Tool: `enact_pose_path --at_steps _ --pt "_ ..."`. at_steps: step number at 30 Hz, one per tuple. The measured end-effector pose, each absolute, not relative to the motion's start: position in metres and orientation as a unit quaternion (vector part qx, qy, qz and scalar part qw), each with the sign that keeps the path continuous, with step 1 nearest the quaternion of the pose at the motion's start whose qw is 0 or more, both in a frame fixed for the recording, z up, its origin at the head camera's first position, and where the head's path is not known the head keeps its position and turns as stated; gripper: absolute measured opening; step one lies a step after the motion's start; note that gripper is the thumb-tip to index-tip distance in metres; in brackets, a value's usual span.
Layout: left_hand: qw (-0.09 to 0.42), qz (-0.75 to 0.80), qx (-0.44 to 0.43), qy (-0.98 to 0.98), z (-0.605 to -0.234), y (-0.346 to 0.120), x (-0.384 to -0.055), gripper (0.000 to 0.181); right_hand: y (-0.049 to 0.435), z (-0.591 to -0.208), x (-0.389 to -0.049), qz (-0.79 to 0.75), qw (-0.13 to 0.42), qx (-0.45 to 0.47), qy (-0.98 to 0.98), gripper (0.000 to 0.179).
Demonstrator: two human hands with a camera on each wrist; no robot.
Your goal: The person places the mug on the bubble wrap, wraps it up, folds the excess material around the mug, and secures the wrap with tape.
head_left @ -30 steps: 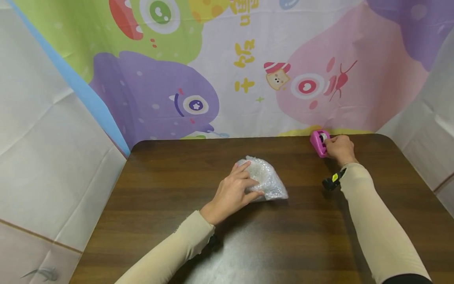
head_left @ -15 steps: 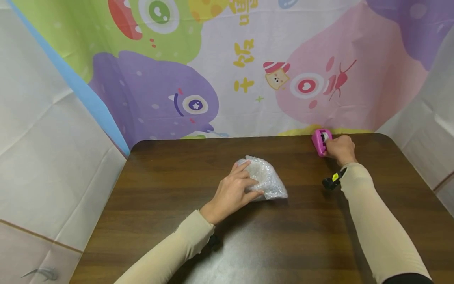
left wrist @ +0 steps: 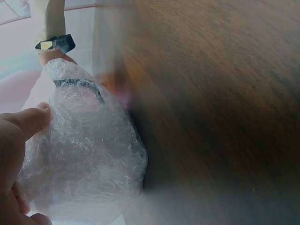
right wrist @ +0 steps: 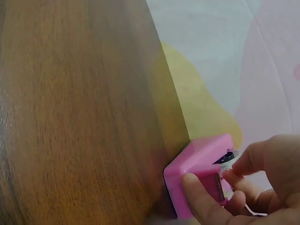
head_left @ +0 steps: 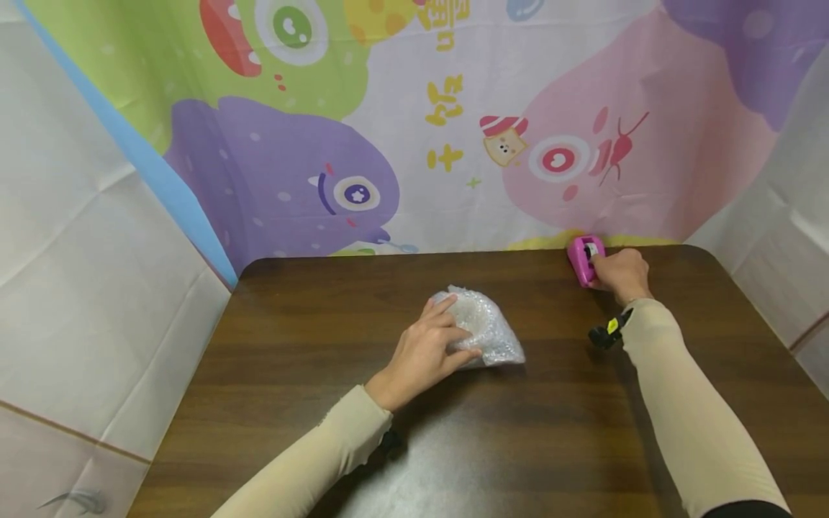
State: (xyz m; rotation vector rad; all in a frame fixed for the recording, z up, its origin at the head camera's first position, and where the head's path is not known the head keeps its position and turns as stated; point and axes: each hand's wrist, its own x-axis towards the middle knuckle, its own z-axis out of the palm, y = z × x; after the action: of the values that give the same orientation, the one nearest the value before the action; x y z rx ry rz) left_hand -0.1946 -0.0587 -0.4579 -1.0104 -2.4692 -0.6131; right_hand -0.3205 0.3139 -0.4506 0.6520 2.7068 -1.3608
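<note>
In the head view, my left hand (head_left: 424, 345) rests over a bubble-wrapped bundle (head_left: 487, 324) on the table, fingers spread and bent around its near left side. Up close in the left wrist view, a finger presses into the crinkled clear bubble wrap (left wrist: 89, 145), and a dark band shows near its top. What the wrap encloses is hidden. At the far right, my right hand (head_left: 623, 273) grips a small pink tape dispenser (head_left: 580, 260) by its side. The right wrist view shows one fingertip (right wrist: 192, 180) against the pink body, with other fingers bent close about the tape roll and cutter.
The dark wooden table (head_left: 311, 316) ends at the back against a hanging cartoon-print cloth (head_left: 311, 173), close behind the dispenser. Pale panels (head_left: 84, 237) stand at both sides. A black wrist camera (head_left: 606, 334) sits under the right sleeve.
The pink tape dispenser shifts slightly right and then back left under my right hand. My left hand and the bubble-wrapped bundle stay in place.
</note>
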Motion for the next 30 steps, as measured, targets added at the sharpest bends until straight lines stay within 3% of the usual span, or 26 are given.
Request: enact_pose_path --at_steps 8,30 --pt "0.196 -0.22 -0.36 -0.885 -0.4584 -0.0583 -0.1947 0.028 0.3126 -0.4523 -0.3163 -0.334 -0.045 0.159 0.928 0.044" --pt "0.205 -0.224 -0.362 -0.881 -0.4577 -0.0595 -0.1938 0.026 0.3131 -0.4502 -0.316 -0.444 -0.031 0.175 0.878 0.04"
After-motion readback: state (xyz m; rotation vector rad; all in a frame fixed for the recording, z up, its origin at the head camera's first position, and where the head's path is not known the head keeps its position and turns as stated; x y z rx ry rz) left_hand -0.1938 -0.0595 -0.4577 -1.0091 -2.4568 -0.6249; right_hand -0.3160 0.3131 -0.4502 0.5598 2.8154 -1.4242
